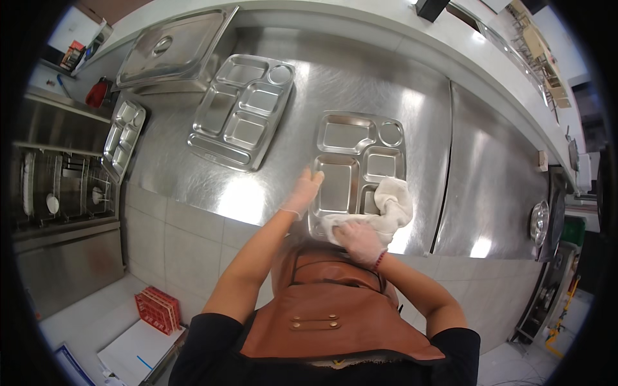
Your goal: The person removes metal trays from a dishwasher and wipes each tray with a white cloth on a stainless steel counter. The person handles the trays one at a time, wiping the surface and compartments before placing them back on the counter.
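A stainless steel compartment tray (337,183) lies on the metal counter in front of me, its near edge close to the counter's front edge. My left hand (301,192), in a clear disposable glove, grips the tray's left rim. In my right hand (359,241), gloved too, is a bunched white cloth (393,205). It presses the cloth onto the tray's near strip compartment. The cloth's loose end drapes over the lower right compartment and hides part of it.
Left of this tray sits a stack of similar trays (231,108); another tray (123,137) lies at the counter's left end. A lidded steel pan (169,48) stands at the back left. To the right, a metal bowl (540,223) rests near the counter's end. Below left is a red plastic basket (157,309).
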Motion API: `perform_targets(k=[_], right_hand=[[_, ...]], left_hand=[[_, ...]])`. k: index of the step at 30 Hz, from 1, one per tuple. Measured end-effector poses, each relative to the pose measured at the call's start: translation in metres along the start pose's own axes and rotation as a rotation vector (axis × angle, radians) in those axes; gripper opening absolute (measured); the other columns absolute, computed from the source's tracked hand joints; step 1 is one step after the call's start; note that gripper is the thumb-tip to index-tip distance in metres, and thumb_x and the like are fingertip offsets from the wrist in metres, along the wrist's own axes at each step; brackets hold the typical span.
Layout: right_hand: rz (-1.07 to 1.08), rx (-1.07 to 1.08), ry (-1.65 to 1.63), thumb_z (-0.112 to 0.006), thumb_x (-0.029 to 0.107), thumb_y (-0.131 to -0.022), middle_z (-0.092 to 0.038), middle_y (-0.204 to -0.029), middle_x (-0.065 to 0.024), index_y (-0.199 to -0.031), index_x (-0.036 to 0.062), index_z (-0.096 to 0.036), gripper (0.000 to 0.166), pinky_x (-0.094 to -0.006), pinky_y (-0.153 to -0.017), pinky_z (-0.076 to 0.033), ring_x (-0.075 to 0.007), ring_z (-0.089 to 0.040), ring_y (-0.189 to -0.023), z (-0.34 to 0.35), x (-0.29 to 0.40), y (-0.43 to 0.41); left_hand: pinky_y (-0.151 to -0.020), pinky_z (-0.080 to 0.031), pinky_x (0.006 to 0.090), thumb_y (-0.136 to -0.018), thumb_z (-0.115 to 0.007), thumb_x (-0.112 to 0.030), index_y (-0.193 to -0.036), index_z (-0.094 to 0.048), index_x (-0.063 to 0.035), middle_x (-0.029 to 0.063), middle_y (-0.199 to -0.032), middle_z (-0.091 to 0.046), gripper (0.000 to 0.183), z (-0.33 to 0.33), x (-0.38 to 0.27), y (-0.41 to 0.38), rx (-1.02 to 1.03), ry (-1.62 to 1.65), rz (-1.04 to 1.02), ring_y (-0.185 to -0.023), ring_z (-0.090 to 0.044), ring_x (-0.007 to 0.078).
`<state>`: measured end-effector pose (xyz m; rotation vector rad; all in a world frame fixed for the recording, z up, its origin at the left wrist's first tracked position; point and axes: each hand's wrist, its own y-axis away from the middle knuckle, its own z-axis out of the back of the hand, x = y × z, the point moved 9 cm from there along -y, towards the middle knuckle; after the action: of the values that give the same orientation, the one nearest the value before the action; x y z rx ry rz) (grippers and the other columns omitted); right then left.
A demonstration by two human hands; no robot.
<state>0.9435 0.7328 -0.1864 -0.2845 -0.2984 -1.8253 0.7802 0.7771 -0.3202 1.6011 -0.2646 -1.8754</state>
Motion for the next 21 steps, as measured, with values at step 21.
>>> perform_targets(k=[21], right_hand=[[-0.088,-0.222,-0.008,-0.056,0.01,-0.074,-0.056,-0.093,-0.0064,-0.101,0.0083,-0.06,0.028,-0.035,-0.064,-0.05,-0.0231,-0.058,-0.082,0.002,-0.005,-0.027]], left_hand=[[-0.103,-0.037,0.0406,-0.091,-0.051,-0.036,-0.135,-0.039,0.0085,0.031,-0.13,-0.049,0.064,0.022,-0.037,-0.023,-0.199,-0.046,-0.14,-0.124,-0.046,0.0412]])
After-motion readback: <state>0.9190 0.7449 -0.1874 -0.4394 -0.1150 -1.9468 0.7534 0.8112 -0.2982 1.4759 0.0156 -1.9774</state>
